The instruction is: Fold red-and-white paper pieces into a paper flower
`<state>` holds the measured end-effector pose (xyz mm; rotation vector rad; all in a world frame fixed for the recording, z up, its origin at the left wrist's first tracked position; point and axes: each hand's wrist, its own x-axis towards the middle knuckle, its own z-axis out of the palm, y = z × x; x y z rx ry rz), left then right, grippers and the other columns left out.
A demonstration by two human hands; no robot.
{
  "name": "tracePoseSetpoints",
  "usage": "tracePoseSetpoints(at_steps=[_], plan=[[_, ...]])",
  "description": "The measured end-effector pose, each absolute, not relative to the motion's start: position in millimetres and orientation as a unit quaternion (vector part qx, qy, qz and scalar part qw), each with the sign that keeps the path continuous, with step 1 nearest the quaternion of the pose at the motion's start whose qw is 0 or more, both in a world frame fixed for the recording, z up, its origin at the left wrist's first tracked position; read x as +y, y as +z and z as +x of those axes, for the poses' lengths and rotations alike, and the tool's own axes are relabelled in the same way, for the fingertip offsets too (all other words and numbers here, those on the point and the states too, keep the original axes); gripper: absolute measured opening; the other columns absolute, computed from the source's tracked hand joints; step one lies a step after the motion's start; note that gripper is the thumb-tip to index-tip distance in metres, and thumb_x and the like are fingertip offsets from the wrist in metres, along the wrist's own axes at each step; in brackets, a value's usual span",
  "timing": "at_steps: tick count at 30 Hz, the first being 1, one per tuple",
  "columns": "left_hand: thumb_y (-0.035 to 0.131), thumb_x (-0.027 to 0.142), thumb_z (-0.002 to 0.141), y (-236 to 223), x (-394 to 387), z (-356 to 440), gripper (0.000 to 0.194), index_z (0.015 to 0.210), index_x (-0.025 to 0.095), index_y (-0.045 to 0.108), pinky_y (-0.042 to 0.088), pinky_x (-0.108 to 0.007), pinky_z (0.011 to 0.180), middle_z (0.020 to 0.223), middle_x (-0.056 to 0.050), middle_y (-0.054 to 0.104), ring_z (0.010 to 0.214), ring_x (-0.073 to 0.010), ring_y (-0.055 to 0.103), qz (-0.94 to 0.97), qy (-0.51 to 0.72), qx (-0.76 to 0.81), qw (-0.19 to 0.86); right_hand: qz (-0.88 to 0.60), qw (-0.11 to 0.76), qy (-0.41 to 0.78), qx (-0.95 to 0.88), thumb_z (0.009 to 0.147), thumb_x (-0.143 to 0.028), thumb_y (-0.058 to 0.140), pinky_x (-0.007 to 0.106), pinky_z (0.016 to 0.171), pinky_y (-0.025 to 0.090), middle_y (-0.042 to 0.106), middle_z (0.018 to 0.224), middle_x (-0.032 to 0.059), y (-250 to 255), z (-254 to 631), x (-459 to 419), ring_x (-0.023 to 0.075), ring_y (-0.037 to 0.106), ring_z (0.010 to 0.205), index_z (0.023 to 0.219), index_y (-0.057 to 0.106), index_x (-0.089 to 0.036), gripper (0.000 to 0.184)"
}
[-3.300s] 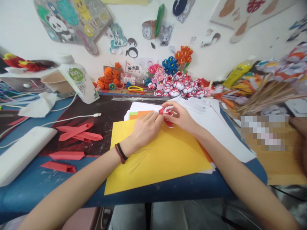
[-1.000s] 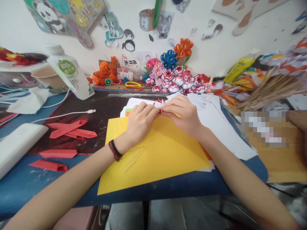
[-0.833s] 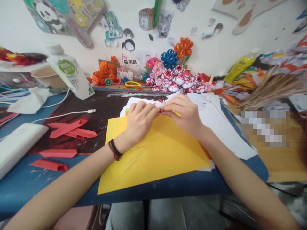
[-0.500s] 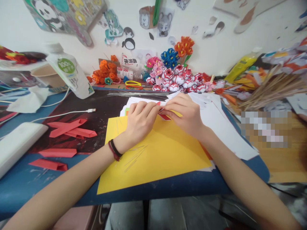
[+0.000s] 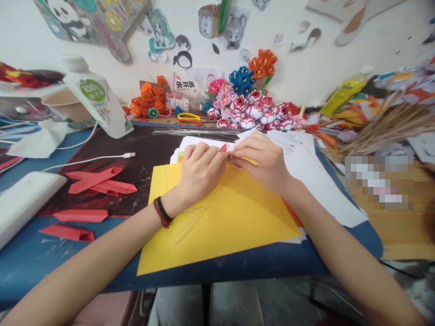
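My left hand [image 5: 202, 170] and my right hand [image 5: 265, 158] meet fingertip to fingertip over the far edge of a yellow paper sheet [image 5: 234, 217]. Both are closed in a pinch on a small piece of red folded paper [image 5: 224, 147]. Only its red tip shows above my left fingers; the rest is hidden. Several thin wires [image 5: 193, 223] lie on the yellow sheet near my left wrist. To the left, several folded red paper strips [image 5: 97, 181] rest on the dark mat, some crossed over each other.
A white bottle [image 5: 98, 99] and a white power strip [image 5: 30, 203] stand at left, with a white cable [image 5: 84, 160] between. Paper flowers [image 5: 253, 113] line the wall. White paper sheets [image 5: 316, 185] and a bundle of thin sticks [image 5: 377, 127] are at right.
The red paper's lower part, visible under my fingers before, is now hidden. My hands stay together in almost the same place, with a slight shift of the fingers.
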<state>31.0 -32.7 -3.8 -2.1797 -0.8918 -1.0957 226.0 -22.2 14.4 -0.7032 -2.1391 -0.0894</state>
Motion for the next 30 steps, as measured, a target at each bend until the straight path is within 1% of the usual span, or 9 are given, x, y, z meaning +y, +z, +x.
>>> tracePoseSetpoints(at_steps=[7, 16, 22, 30], plan=[[0.055, 0.022, 0.094, -4.2, -33.0, 30.1, 0.007, 0.091, 0.022, 0.062, 0.032, -0.035, 0.071, 0.081, 0.000, 0.070, 0.077, -0.0180, 0.055, -0.810, -0.396, -0.331, 0.279, -0.287, 0.410, -0.023, -0.865, 0.090, -0.028, 0.063, 0.039, 0.075, 0.045, 0.069, 0.082, 0.0034, 19.5, 227.3, -24.8, 0.0205, 0.060, 0.082, 0.083, 0.072, -0.024, 0.012], [0.054, 0.022, 0.094, -5.0, -33.8, 29.2, 0.008, 0.091, 0.022, 0.062, 0.032, -0.036, 0.072, 0.083, -0.001, 0.070, 0.078, -0.0183, 0.056, -0.812, -0.393, -0.339, 0.268, -0.278, 0.398, -0.016, -0.874, 0.089, -0.023, 0.062, 0.040, 0.076, 0.049, 0.071, 0.086, 0.0046, 18.9, 230.6, -24.3, 0.0213, 0.062, 0.083, 0.090, 0.073, -0.024, 0.012], [0.056, 0.022, 0.092, -6.1, -33.4, 28.2, 0.006, 0.089, 0.021, 0.061, 0.032, -0.036, 0.071, 0.081, 0.000, 0.069, 0.078, -0.0186, 0.056, -0.815, -0.405, -0.327, 0.254, -0.271, 0.398, -0.032, -0.876, 0.086, -0.019, 0.062, 0.039, 0.076, 0.050, 0.071, 0.086, 0.0048, 20.8, 229.3, -26.4, 0.0211, 0.063, 0.084, 0.089, 0.073, -0.023, 0.012], [0.055, 0.023, 0.092, -6.3, -33.5, 27.9, 0.009, 0.088, 0.022, 0.062, 0.033, -0.036, 0.069, 0.082, -0.002, 0.069, 0.077, -0.0185, 0.055, -0.816, -0.387, -0.331, 0.274, -0.263, 0.389, -0.018, -0.882, 0.087, -0.020, 0.061, 0.038, 0.075, 0.050, 0.071, 0.086, 0.0042, 22.8, 230.2, -25.9, 0.0205, 0.063, 0.084, 0.089, 0.073, -0.024, 0.012]])
